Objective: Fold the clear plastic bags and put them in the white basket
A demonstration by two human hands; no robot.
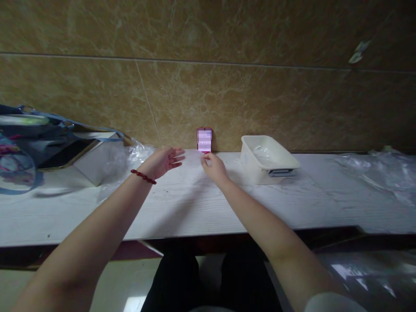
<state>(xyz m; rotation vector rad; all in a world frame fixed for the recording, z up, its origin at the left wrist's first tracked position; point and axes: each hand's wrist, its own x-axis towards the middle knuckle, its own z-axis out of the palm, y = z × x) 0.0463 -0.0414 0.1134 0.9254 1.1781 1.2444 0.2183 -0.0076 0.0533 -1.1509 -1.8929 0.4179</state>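
Near the centre-frame phone (204,139), I am holding my left hand (164,162) spread, apart from my right hand (216,168), whose pinch, contents unclear, is needing steadiness.

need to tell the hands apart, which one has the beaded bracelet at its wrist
The left hand, held open: a dark red beaded bracelet circles its wrist. The right hand has a bare wrist.

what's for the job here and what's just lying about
Likely the job's:
open left hand
right hand, fingers curled, hold unclear
red-edged rectangular lit phone, nearest

Apparently just lying about:
cream rectangular plastic bin
clear crumpled plastic, far right
blue strapped bag
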